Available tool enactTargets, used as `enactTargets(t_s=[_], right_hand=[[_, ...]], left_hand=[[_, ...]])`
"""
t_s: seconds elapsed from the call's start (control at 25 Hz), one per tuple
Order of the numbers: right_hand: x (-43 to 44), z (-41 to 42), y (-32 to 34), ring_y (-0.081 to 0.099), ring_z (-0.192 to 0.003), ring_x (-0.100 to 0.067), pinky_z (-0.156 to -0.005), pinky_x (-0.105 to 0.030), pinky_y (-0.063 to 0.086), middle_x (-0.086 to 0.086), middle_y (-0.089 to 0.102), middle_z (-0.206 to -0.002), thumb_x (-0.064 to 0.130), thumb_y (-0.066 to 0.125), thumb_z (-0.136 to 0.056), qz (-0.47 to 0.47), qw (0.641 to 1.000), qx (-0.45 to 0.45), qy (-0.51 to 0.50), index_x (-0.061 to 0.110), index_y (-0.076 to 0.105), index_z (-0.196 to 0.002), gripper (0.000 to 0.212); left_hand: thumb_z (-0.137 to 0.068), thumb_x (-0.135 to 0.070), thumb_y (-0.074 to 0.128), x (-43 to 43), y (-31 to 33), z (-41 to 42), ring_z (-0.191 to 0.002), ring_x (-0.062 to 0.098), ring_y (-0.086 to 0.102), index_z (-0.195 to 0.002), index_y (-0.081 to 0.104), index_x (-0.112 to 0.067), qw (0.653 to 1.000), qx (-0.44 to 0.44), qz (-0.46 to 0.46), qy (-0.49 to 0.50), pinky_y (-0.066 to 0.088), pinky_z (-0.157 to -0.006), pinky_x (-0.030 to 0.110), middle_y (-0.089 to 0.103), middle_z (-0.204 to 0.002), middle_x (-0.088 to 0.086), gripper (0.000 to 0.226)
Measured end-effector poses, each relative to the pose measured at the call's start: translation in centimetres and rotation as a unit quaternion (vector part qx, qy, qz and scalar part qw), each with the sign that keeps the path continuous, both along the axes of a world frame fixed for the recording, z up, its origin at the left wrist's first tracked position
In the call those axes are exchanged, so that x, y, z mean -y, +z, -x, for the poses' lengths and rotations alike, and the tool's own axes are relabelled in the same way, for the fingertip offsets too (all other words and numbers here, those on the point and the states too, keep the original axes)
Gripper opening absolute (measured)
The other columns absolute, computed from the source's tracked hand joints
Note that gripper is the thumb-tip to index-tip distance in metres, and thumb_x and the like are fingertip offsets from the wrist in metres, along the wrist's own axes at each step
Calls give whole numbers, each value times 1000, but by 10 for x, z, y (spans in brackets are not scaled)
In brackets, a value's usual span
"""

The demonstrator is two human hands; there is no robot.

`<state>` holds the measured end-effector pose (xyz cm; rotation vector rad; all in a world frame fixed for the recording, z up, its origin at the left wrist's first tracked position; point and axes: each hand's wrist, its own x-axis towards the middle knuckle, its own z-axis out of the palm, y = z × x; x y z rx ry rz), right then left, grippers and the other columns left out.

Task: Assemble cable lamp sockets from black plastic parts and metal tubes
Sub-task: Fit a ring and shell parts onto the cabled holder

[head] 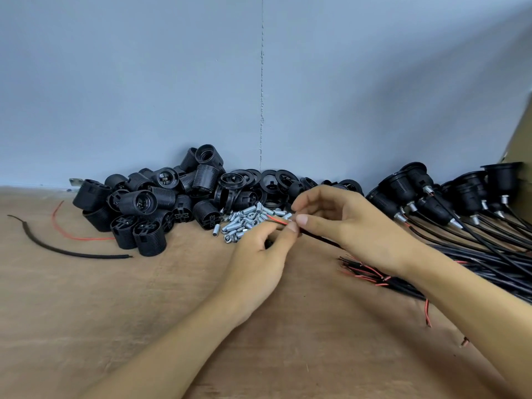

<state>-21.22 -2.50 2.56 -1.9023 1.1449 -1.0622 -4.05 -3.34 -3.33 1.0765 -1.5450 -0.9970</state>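
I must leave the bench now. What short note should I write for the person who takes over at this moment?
Left hand: pinches the black cable near its red wire end.
Right hand: pinches the same cable beside it, above the metal tubes.
Black socket bodies lie left of the tubes; a cable bundle lies at the right.
Done: finished sockets at the far right.
Left: this cable needs its tube and socket. Whether a tube is already on it, I cannot tell.

Black ribbed socket shells (149, 205) heap along the tabletop's (144, 312) far edge, silvery metal tubes (247, 220) piled beside them, one black cable (319, 239) lifted just above.
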Motion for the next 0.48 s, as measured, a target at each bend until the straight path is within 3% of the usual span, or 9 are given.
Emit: enactTargets(t_s=[0.08,0.24,0.48], right_hand=[[5,11,0,68,-92,-12,-88,-24,54,2,73,-101,17,73,-90,-16,999,-46,-22,23,69,-106,17],[9,24,-11,67,-74,-9,-79,-27,54,1,74,-84,20,72,-91,-58,985,-163,-23,23,72,-94,4],[10,26,-14,60,-69,8,-67,-8,41,19,73,-76,34,68,-94,15,973,-216,-84,34,73,-87,8]], left_hand=[[-95,-48,58,4,0,-2,-56,13,49,-80,63,-20,997,-60,-32,23,41,-59,36,52,-62,-7,32],[-103,-32,57,7,5,-7,-49,11,45,-69,63,-28,990,-128,-37,42,37,-45,23,55,-63,-5,35],[-104,-31,54,11,15,-20,-47,6,41,-85,56,-17,953,-270,-56,124,34,-43,19,55,-60,-9,23]])
